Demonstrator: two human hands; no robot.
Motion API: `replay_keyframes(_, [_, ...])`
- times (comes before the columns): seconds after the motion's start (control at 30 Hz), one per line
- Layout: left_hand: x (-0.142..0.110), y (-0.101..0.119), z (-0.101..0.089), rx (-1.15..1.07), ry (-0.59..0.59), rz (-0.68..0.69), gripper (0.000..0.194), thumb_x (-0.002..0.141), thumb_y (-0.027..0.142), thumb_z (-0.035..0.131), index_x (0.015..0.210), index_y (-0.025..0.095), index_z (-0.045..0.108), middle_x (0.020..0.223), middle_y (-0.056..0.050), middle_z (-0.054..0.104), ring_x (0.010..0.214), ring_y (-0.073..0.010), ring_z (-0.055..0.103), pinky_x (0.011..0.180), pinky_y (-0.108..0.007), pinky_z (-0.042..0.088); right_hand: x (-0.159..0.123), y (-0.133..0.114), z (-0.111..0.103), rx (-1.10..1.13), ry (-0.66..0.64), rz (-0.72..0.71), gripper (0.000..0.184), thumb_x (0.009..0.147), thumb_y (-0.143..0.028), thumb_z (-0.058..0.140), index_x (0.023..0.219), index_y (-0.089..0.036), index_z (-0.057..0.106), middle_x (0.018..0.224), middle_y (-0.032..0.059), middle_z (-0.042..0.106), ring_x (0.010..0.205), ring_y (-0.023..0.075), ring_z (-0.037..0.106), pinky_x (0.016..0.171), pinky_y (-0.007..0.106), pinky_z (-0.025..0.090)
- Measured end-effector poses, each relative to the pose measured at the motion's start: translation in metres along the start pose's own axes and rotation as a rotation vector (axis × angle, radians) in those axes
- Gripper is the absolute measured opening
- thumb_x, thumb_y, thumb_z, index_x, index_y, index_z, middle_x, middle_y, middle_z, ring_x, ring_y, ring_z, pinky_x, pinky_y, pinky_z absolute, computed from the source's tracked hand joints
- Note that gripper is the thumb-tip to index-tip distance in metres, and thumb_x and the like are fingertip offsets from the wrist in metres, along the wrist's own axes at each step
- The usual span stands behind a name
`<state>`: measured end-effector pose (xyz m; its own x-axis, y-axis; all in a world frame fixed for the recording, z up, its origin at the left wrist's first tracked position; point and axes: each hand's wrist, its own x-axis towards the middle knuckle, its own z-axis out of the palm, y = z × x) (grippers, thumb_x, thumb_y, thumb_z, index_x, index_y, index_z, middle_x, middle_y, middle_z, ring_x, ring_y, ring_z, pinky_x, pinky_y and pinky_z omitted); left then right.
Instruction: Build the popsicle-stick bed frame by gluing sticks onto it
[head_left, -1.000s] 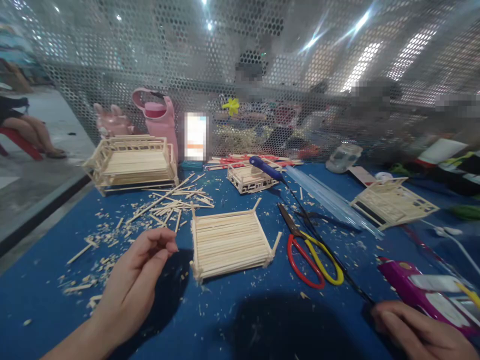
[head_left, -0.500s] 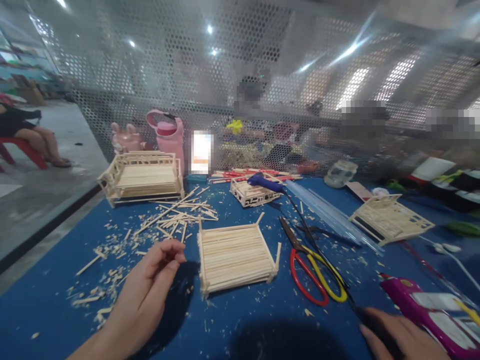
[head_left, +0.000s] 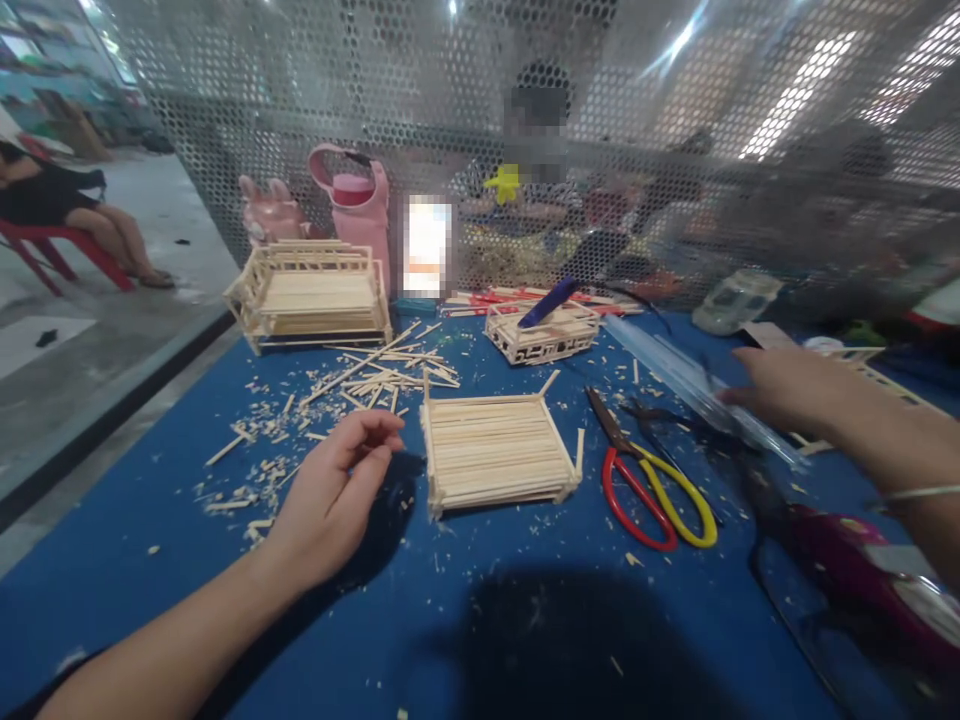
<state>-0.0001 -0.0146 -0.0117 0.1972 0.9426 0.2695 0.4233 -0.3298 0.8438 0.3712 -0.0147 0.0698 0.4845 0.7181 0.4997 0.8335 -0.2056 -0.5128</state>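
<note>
My left hand (head_left: 341, 490) rests on the blue tabletop, fingers loosely curled and thumb a little apart, nothing visible in it. Just right of it lies a small rectangular platform of wooden sticks (head_left: 495, 450), with short posts at its corners. My right hand (head_left: 795, 385) is stretched out above the clear glue sticks (head_left: 675, 375); blur hides whether its fingers hold anything. Red-and-yellow-handled scissors (head_left: 656, 490) lie between the platform and my right arm. A blue tool with a black cord, apparently a glue gun (head_left: 549, 303), rests on a small stick frame (head_left: 544, 340).
A stick-built bench (head_left: 315, 295) stands at back left before a pink bottle holder (head_left: 360, 225). Loose sticks (head_left: 390, 372) and chips litter the left side. A glass jar (head_left: 735, 303) stands back right; a purple object (head_left: 855, 560) lies front right. Perforated metal (head_left: 300, 110) rises behind.
My right hand has moved from the front right corner up and forward over the glue sticks. The blue tool has turned and its cord has shifted. My left hand keeps its pose; the view has tilted.
</note>
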Motion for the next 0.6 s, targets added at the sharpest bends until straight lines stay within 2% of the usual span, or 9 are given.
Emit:
replay_keyframes(0.07, [0.000,0.000,0.000,0.003,0.005,0.007,0.022,0.086,0.032,0.045,0.098,0.020,0.057,0.091,-0.004,0.063,0.084,-0.0182,0.061,0.077,-0.029,0.049,-0.019,-0.014,0.012,0.012,-0.133,-0.032,0.044,0.072,-0.050,0.054,0.068,-0.009,0.070,0.062,0.0049,0.067,0.063,0.0154,0.062,0.056,0.034,0.034])
replay_keyframes(0.1, [0.000,0.001,0.000,0.004,0.008,0.011,0.022,0.086,0.033,0.045,0.098,0.020,0.058,0.092,-0.004,0.063,0.084,-0.0185,0.061,0.077,-0.029,0.049,-0.035,-0.019,0.019,0.063,-0.220,-0.022,0.040,0.075,-0.046,0.054,0.073,-0.011,0.071,0.060,0.0029,0.066,0.060,0.0138,0.060,0.057,0.032,0.036])
replay_keyframes(0.13, [0.000,0.000,0.000,0.006,0.008,0.013,0.023,0.086,0.034,0.045,0.098,0.019,0.058,0.092,-0.004,0.063,0.084,-0.0186,0.061,0.077,-0.029,0.049,-0.052,-0.023,0.025,0.181,-0.285,0.037,0.040,0.078,-0.047,0.051,0.071,-0.012,0.070,0.058,0.0019,0.064,0.054,0.0117,0.057,0.054,0.029,0.037])
replay_keyframes(0.23, [-0.001,0.000,-0.001,0.022,0.005,0.011,0.023,0.087,0.033,0.044,0.099,0.020,0.059,0.089,-0.003,0.063,0.082,-0.0182,0.060,0.075,-0.028,0.048,-0.095,-0.028,0.046,0.609,-0.648,0.232,0.043,0.076,-0.057,0.056,0.070,-0.015,0.065,0.055,-0.0014,0.058,0.045,0.0083,0.047,0.045,0.023,0.037])
replay_keyframes(0.3, [-0.002,0.000,-0.001,0.030,0.006,0.018,0.023,0.088,0.032,0.043,0.099,0.020,0.060,0.088,-0.003,0.063,0.081,-0.0176,0.059,0.074,-0.028,0.048,-0.110,-0.027,0.059,0.792,-0.756,0.305,0.043,0.071,-0.059,0.063,0.068,-0.016,0.062,0.052,-0.0042,0.052,0.043,0.0070,0.042,0.042,0.020,0.033])
replay_keyframes(0.43, [-0.006,0.002,-0.004,0.020,-0.055,0.090,0.029,0.090,0.033,0.038,0.102,0.019,0.060,0.088,-0.004,0.062,0.080,-0.0176,0.058,0.074,-0.028,0.048,-0.116,-0.020,0.075,0.924,-0.745,0.353,0.036,0.068,-0.051,0.071,0.073,-0.016,0.063,0.052,-0.0054,0.050,0.045,0.0064,0.040,0.043,0.019,0.032])
replay_keyframes(0.53, [-0.009,0.003,-0.006,0.040,-0.146,0.192,0.028,0.089,0.034,0.042,0.106,0.018,0.058,0.087,-0.004,0.062,0.080,-0.0177,0.057,0.074,-0.029,0.048,-0.115,-0.018,0.073,0.941,-0.714,0.364,0.033,0.066,-0.048,0.074,0.071,-0.017,0.064,0.052,-0.0048,0.052,0.046,0.0070,0.041,0.044,0.020,0.033])
replay_keyframes(0.6, [-0.010,0.003,-0.006,0.035,-0.162,0.243,0.027,0.089,0.033,0.045,0.109,0.019,0.057,0.088,-0.004,0.061,0.081,-0.0176,0.057,0.073,-0.029,0.048,-0.114,-0.018,0.067,0.882,-0.672,0.313,0.030,0.067,-0.046,0.073,0.070,-0.018,0.066,0.052,-0.0038,0.054,0.046,0.0080,0.044,0.045,0.021,0.036])
